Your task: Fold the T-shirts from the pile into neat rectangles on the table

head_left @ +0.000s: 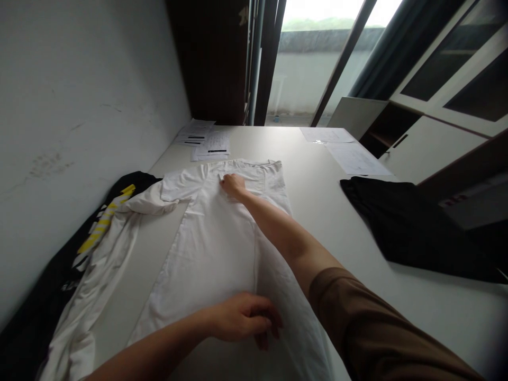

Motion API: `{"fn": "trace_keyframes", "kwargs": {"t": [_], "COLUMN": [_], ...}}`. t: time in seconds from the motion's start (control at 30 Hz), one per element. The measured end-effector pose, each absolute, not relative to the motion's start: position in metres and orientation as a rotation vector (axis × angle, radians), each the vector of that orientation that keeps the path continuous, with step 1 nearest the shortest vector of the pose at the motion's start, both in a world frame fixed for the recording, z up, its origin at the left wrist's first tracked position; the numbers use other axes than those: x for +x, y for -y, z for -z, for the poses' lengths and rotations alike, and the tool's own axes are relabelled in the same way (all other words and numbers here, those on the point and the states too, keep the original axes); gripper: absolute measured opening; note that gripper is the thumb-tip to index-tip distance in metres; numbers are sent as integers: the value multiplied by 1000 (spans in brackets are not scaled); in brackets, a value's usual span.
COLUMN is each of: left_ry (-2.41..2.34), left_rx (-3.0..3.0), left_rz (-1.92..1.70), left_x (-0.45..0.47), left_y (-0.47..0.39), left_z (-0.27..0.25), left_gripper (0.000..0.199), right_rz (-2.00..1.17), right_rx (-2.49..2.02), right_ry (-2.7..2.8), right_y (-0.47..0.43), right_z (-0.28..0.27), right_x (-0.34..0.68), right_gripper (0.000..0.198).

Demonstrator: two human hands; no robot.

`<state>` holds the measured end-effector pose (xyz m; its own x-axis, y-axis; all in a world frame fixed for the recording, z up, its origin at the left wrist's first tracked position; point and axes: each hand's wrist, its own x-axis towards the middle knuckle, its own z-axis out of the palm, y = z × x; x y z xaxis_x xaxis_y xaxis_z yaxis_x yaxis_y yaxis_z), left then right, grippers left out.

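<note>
A white short-sleeved shirt (214, 243) lies spread over the table, its collar end away from me and one sleeve out to the left. With its right side folded inward, the cloth shows a long crease down the right. My right hand (233, 186) reaches across to the upper part of the shirt, fingers closed on the fabric below the shoulder. Nearer to me, my left hand (248, 320) hovers over or rests lightly on the lower part; I cannot tell which. Its fingers are loosely bent and apart, holding nothing.
Left, against the wall, lie a crumpled white garment (107, 280) and a black garment with yellow print (43, 291). Folded black cloth (413, 227) sits on the right of the white table (317, 196). Papers (210, 145) lie far left, more sheets (357, 159) far right.
</note>
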<state>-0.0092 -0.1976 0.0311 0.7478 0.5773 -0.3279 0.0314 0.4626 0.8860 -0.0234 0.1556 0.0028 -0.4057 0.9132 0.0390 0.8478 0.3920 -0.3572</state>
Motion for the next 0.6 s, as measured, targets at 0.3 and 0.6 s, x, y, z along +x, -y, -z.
{"fn": "trace_keyframes", "kwargs": {"t": [0.3, 0.6], "left_ry": [-642, -649], "left_rx": [1014, 975], "left_rz": [-379, -359], "left_x": [-10, -9], "left_y": [196, 195], "left_z": [-29, -31], "left_gripper": [23, 24], "right_rz": [-405, -328], "right_rx": [-1329, -1152], "right_ry": [2397, 2612], "right_y": [-150, -165], "right_z": [3, 21], "right_x": [-3, 26], "right_gripper": [33, 51]}}
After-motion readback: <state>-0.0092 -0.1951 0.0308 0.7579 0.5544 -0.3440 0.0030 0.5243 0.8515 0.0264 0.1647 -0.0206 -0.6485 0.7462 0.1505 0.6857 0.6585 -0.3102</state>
